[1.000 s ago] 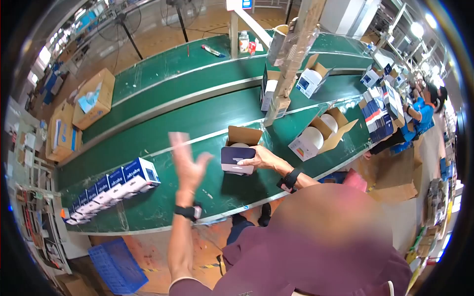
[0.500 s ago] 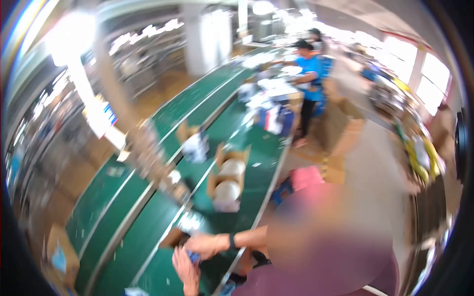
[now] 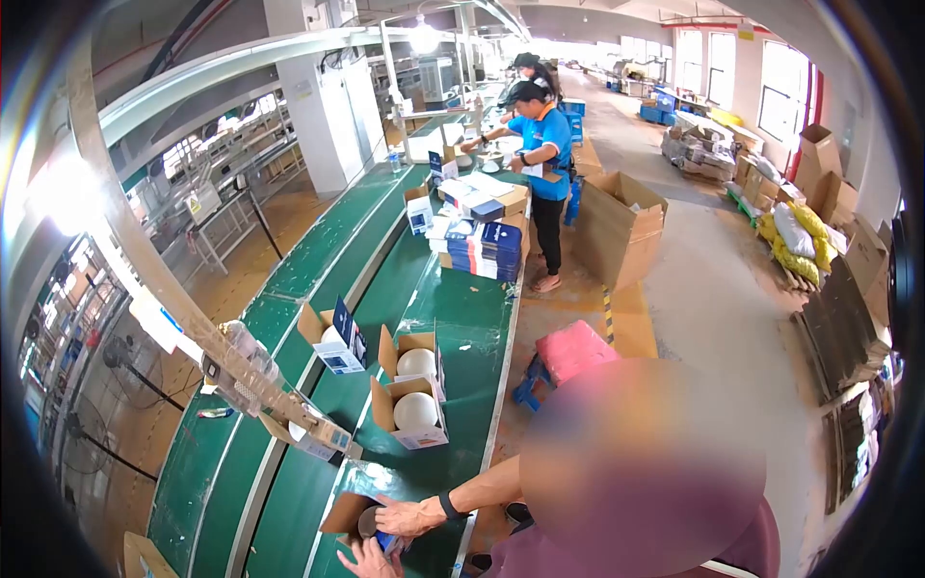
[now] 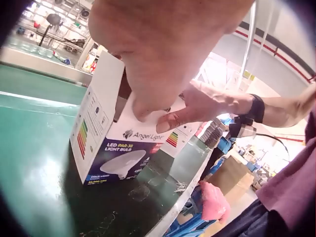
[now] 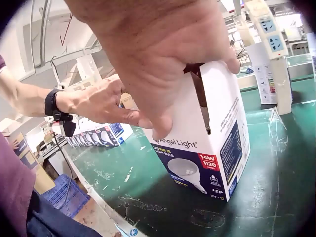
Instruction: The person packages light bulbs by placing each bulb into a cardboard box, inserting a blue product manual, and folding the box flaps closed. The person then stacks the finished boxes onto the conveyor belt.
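Note:
Both hands are at one light bulb box [image 5: 182,173], printed "Angel Light" and "LED PAR 38 light bulb". It stands upright on the green bench, with a brown inner flap [image 3: 344,512] raised at its far side. My right hand [image 3: 409,517] grips the box from above, its thumb on the printed front and fingers across the top edge. From the left, my left hand [image 3: 371,559] pinches the upper edge of that front panel, its fingertips close to the right thumb. A bulb's rounded top [image 3: 367,523] shows inside the box, partly covered by the hands.
Open boxes with white bulbs [image 3: 415,411] stand farther along the bench, beside a wooden post [image 3: 217,356]. Flattened cartons [image 3: 482,249] are stacked beyond. A person in blue [image 3: 541,140] works there. A row of closed boxes [image 5: 101,136] lies left of my hands.
My left hand has come from the air beside the box onto its front. My right hand stays on the box. The head view has swung right along the bench.

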A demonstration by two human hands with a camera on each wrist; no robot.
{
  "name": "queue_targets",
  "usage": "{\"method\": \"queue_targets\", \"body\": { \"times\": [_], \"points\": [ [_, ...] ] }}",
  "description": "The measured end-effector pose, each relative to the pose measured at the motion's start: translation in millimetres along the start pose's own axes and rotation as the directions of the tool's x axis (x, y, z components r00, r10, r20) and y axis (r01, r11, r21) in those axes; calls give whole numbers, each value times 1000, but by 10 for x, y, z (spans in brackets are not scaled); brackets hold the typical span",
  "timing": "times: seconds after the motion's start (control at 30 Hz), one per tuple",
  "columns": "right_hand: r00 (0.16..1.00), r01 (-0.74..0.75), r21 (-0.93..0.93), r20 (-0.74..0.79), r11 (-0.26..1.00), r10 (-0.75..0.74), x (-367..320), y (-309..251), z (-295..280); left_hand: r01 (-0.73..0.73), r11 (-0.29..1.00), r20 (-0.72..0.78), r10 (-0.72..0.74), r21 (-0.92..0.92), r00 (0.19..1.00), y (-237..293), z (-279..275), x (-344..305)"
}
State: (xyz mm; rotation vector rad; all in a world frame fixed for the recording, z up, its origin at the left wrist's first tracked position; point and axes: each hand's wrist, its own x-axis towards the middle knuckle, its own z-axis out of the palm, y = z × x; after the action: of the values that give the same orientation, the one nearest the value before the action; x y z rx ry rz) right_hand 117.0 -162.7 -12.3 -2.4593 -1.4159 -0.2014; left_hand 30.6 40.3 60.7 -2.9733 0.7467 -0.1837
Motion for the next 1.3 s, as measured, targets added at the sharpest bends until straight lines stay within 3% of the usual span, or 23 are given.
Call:
{"method": "queue_targets", "body": {
  "times": [0.07,0.1,0.13,0.17,0.2,0.23,0.27,0.3,0.33,0.4,0.5,0.57,0.67,0.77,0.8,0.83,0.9,0.93,0.97,1.03,1.07,1.2,1.3],
  "points": [
    [1000,18,15,8,1000,-18,16,10,-29,44,998,7,-44,-49,999,37,197,-67],
    [1000,12,78,-12,997,-11,14,15,3,31,999,-109,-35,-31,993,109,90,-60],
    [974,134,-62,-175,989,-143,-7,125,205,91,985,-33,-97,-149,995,133,159,-60],
    [995,19,17,97,1000,-20,61,51,78,176,950,57,-167,-257,984,144,305,-71],
    [997,2,117,80,993,-11,124,-35,-324,137,954,-47,-154,-266,987,137,418,-42],
    [978,90,82,-194,993,-73,69,-124,-702,125,957,-133,-164,-263,977,116,614,-81],
    [991,79,-99,-104,992,-89,67,-96,-550,155,919,-118,-210,-362,971,149,567,-13],
    [958,14,22,287,1000,-20,17,21,-330,164,919,-149,-230,-359,962,226,545,2],
    [995,66,79,68,995,-71,-86,97,-64,225,917,-107,-273,-329,956,251,659,-30],
    [958,30,125,278,992,-64,-86,28,-480,283,879,33,-293,-383,955,308,417,-33],
    [987,159,17,37,987,-160,-215,114,-412,265,826,-108,-362,-498,926,294,453,-69],
    [989,151,50,3,987,-151,-363,211,-420,282,709,26,-349,-647,937,314,371,-106],
    [935,113,79,329,990,-133,-304,284,-449,257,814,13,-294,-520,956,334,477,-89],
    [962,266,173,18,948,-273,-314,260,-663,148,874,-230,-279,-462,932,346,257,-75],
    [968,251,229,-67,941,-242,-343,263,-817,168,854,-217,-307,-492,927,360,262,-128],
    [985,124,338,-152,933,-76,-417,303,-941,144,851,-241,-299,-505,923,358,267,-157],
    [886,-287,577,-143,765,440,-462,446,-751,90,838,-272,-273,-538,923,362,296,-244],
    [787,-373,835,54,405,614,-383,465,-600,39,816,-265,-232,-576,936,353,400,-278],
    [771,-452,883,316,125,552,-377,622,-267,0,812,-261,-188,-584,947,325,409,-269],
    [855,-466,867,389,175,344,-228,612,-47,-75,801,-259,-102,-594,960,202,369,-184],
    [876,-414,871,303,265,375,-156,538,71,-102,786,-239,-60,-610,969,116,339,-153],
    [797,-432,900,351,59,492,-94,346,0,-177,717,-136,115,-674,984,-65,436,-16],
    [801,-411,903,293,123,522,-102,336,63,-184,701,-107,153,-689,982,-118,558,44]
  ]
}}
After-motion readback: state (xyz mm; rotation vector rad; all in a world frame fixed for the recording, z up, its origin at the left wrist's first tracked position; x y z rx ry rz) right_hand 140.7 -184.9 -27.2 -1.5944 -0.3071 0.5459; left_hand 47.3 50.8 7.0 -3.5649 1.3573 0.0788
